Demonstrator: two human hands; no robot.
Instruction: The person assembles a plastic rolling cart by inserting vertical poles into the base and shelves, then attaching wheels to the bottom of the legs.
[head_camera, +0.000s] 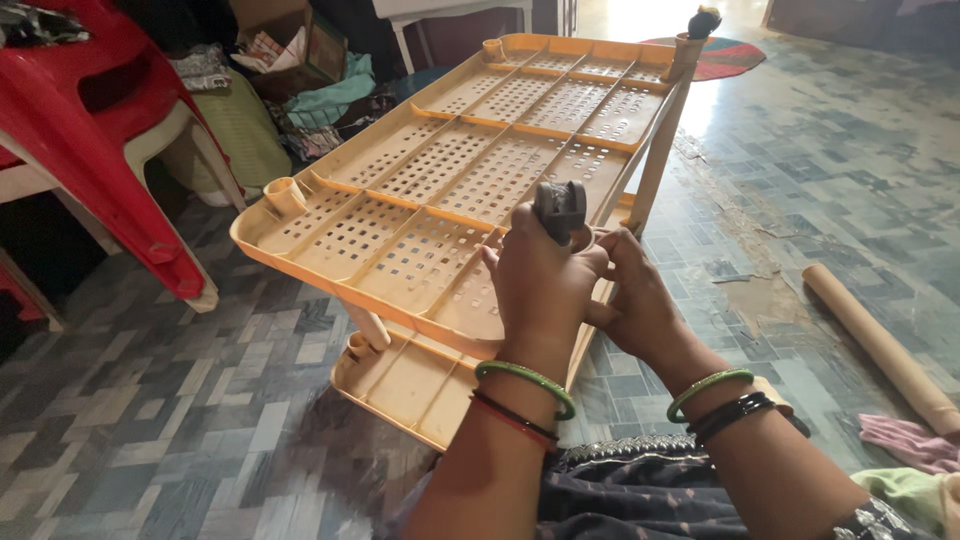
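Gripping a dark grey caster wheel (560, 207) at the near corner of the perforated yellow plastic rack (440, 180), left hand (540, 285) clamped on it; right hand (635, 300) wraps the corner post beside it. Rack tilted over tiled floor (150, 420), red plastic chair (110, 110) left, cardboard tube (880, 345) right.

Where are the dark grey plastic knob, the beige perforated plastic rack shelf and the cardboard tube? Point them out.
dark grey plastic knob (560, 207), head view, its ridged top.
beige perforated plastic rack shelf (440, 170), head view, a middle panel.
cardboard tube (880, 345), head view, mid-length.
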